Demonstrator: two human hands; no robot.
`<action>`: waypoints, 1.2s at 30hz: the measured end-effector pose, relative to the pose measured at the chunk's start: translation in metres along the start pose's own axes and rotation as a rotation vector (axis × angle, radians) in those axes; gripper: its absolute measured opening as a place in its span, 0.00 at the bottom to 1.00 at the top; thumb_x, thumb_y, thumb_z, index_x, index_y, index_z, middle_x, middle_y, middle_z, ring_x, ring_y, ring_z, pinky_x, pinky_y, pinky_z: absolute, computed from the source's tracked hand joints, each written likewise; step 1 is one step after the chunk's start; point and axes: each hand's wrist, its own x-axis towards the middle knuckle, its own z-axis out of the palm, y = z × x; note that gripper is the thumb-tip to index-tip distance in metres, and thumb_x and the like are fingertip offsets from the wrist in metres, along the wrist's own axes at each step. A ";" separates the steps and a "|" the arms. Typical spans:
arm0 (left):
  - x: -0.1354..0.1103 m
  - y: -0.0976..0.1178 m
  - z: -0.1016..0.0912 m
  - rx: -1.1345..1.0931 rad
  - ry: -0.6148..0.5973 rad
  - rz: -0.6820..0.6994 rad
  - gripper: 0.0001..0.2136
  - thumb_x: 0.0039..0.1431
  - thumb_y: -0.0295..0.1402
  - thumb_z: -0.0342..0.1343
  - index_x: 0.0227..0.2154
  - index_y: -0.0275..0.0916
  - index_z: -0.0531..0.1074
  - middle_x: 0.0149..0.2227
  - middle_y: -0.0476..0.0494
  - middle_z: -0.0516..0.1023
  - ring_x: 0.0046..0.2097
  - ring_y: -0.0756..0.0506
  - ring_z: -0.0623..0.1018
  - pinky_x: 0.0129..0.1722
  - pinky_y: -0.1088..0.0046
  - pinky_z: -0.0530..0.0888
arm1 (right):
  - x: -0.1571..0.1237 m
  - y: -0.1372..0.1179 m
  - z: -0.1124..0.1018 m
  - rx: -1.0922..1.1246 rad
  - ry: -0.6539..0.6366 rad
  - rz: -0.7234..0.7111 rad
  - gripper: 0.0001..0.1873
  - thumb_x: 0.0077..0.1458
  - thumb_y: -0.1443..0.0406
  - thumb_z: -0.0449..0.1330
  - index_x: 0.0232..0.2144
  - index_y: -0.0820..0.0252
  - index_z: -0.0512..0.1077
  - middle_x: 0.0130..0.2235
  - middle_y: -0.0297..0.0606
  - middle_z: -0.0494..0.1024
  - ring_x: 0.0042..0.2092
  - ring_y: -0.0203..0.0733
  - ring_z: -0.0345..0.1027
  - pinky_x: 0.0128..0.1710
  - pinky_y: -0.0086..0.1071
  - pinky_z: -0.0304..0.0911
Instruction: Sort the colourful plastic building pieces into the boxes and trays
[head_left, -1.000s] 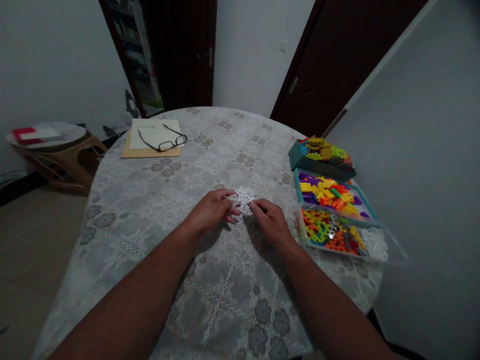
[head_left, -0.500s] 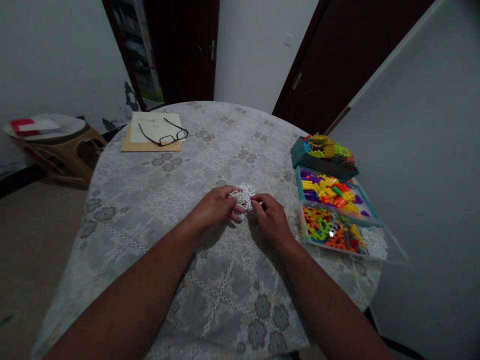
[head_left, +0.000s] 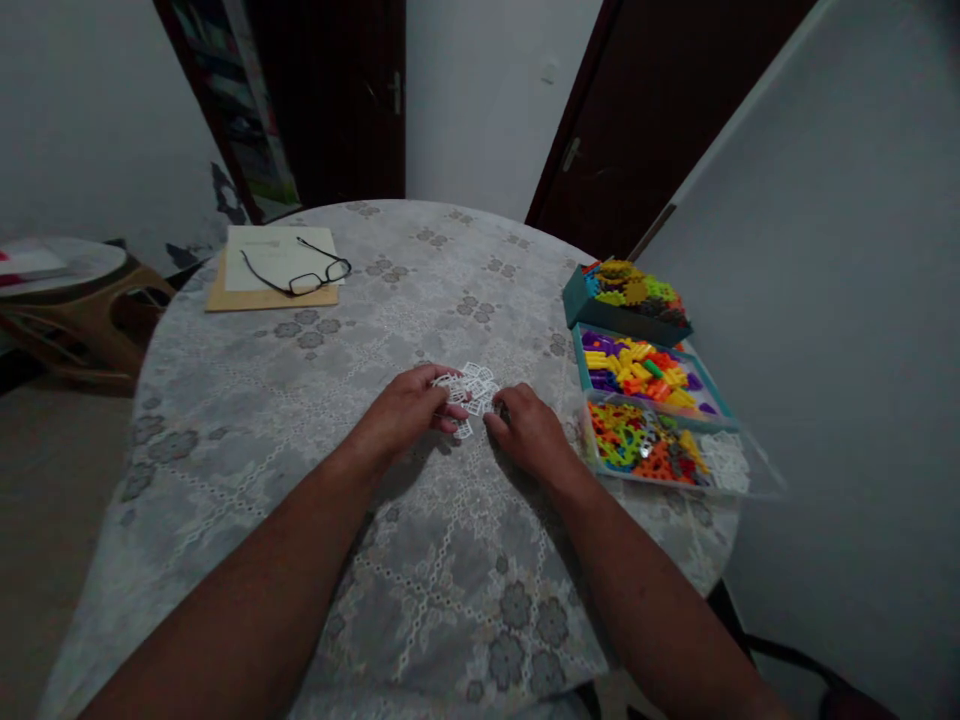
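Observation:
A white openwork cluster of thin lattice pieces lies between my two hands above the middle of the table. My left hand grips its left side, thumb on top and fingers beneath. One small white lattice bit hangs below the left fingertips. My right hand is closed, with thumb and forefinger pinched at the cluster's right edge. Its other fingers are curled in, and the exact contact is hard to make out.
Right of my hands stand an open clear box of colourful and white plastic pieces, a teal tray of tubes and a teal box of gears. Black glasses rest on papers at the far left. A patterned cloth covers the table.
The whole view has shifted, so everything sits slightly further left. The white cluster looks more spread out, and my right hand has moved slightly towards its lower right edge.

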 end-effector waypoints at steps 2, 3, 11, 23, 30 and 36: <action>0.001 -0.001 -0.001 0.004 -0.004 -0.011 0.19 0.61 0.24 0.59 0.54 0.37 0.78 0.38 0.37 0.86 0.34 0.43 0.85 0.31 0.70 0.82 | 0.002 -0.001 -0.002 0.014 -0.012 0.033 0.10 0.68 0.61 0.64 0.49 0.56 0.77 0.52 0.45 0.78 0.51 0.47 0.74 0.51 0.37 0.67; 0.002 -0.001 -0.001 0.006 -0.007 -0.014 0.19 0.60 0.24 0.60 0.55 0.37 0.78 0.40 0.36 0.86 0.35 0.43 0.85 0.32 0.71 0.82 | 0.004 -0.001 -0.003 0.025 -0.018 0.054 0.10 0.68 0.60 0.65 0.49 0.56 0.76 0.52 0.45 0.78 0.51 0.47 0.73 0.51 0.37 0.67; 0.008 -0.007 -0.003 0.028 -0.021 -0.014 0.18 0.60 0.28 0.64 0.53 0.39 0.79 0.50 0.35 0.86 0.40 0.43 0.87 0.34 0.72 0.83 | 0.009 0.003 -0.008 0.101 -0.049 0.089 0.08 0.66 0.60 0.66 0.45 0.55 0.75 0.51 0.42 0.79 0.50 0.46 0.73 0.49 0.35 0.67; 0.008 -0.005 -0.001 0.080 0.020 -0.039 0.17 0.60 0.29 0.66 0.53 0.39 0.79 0.48 0.37 0.87 0.39 0.44 0.86 0.33 0.74 0.83 | 0.010 0.010 -0.009 0.106 -0.074 0.024 0.09 0.62 0.63 0.68 0.44 0.55 0.75 0.49 0.45 0.80 0.48 0.49 0.73 0.49 0.39 0.68; 0.008 -0.009 -0.002 0.091 0.007 -0.029 0.19 0.61 0.27 0.63 0.55 0.38 0.78 0.43 0.37 0.87 0.35 0.45 0.86 0.33 0.72 0.82 | 0.005 0.009 -0.009 0.211 -0.019 0.022 0.04 0.63 0.67 0.64 0.39 0.53 0.73 0.44 0.40 0.81 0.44 0.45 0.71 0.46 0.36 0.66; 0.000 -0.002 0.006 0.093 -0.007 -0.022 0.18 0.62 0.27 0.61 0.56 0.35 0.76 0.39 0.36 0.85 0.34 0.44 0.84 0.32 0.70 0.81 | 0.002 0.000 -0.010 0.613 0.095 -0.015 0.07 0.69 0.63 0.59 0.38 0.54 0.78 0.37 0.35 0.81 0.40 0.42 0.73 0.43 0.35 0.66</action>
